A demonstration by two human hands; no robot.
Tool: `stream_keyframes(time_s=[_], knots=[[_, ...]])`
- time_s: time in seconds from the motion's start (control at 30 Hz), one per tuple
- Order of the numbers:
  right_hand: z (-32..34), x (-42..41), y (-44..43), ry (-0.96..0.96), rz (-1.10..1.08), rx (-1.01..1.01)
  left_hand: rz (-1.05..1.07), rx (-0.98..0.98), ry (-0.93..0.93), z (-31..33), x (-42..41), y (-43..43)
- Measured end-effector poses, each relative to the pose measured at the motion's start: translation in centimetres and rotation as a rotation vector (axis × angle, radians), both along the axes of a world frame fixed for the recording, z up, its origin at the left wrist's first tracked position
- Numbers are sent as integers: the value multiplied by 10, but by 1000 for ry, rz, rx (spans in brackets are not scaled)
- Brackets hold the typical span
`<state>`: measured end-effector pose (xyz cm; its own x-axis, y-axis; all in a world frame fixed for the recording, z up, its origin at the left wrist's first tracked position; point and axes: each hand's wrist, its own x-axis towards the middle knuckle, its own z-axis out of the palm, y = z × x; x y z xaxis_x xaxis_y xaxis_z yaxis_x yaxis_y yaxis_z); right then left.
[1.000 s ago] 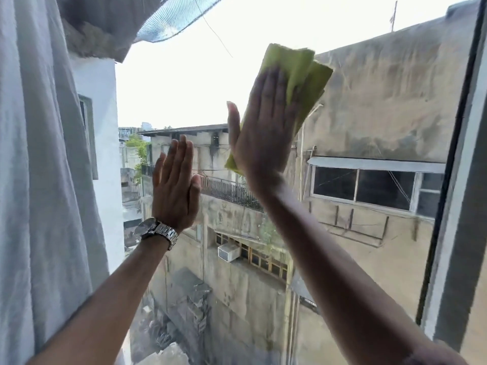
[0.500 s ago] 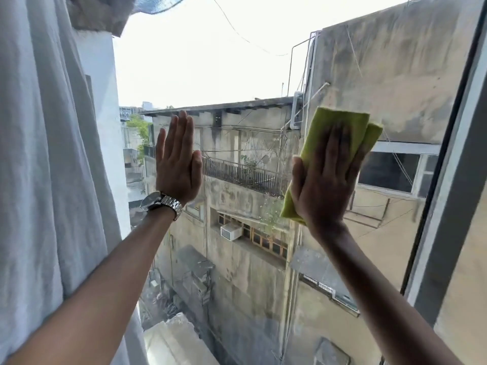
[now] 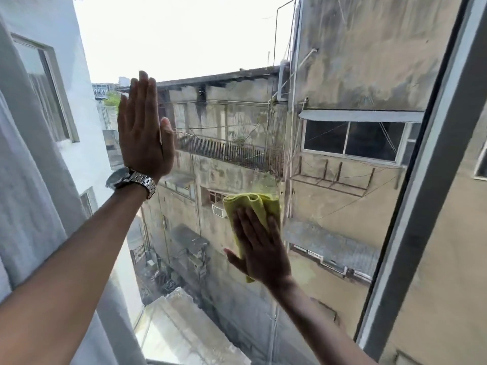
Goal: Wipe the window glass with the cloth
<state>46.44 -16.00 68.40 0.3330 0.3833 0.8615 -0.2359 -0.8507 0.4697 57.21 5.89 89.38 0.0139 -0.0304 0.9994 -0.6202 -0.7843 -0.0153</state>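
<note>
The window glass [image 3: 329,83] fills the view, with old concrete buildings behind it. My right hand [image 3: 261,248] lies flat against the lower middle of the pane and presses a folded yellow-green cloth [image 3: 250,206] onto it; the cloth bunches above my fingers and a corner shows below my palm. My left hand [image 3: 143,130], with a metal watch on its wrist, rests flat on the glass higher up and to the left, fingers together and pointing up, holding nothing.
A pale curtain [image 3: 29,206] hangs along the left side. The dark and white window frame [image 3: 421,180] runs down the right edge of the pane. The bottom edge of the pane shows near the lower middle.
My right hand has swept the cloth down the glass, from the upper middle to the lower middle. My left hand has stayed flat on the pane. The view has tilted downward.
</note>
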Motion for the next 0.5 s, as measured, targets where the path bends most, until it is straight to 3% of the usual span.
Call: stream_keyframes(time_s=[0.07, 0.17, 0.33, 0.5], knots=[[-7, -18, -34, 4, 2, -38, 8, 2, 15, 0, -4, 0], [22, -36, -75, -38, 56, 66, 9, 5, 33, -1, -7, 0], [171, -44, -106, -290, 70, 366, 38, 24, 88, -2, -6, -2], [321, -17, -58, -464, 143, 447, -1, -48, 164, -15, -12, -20]])
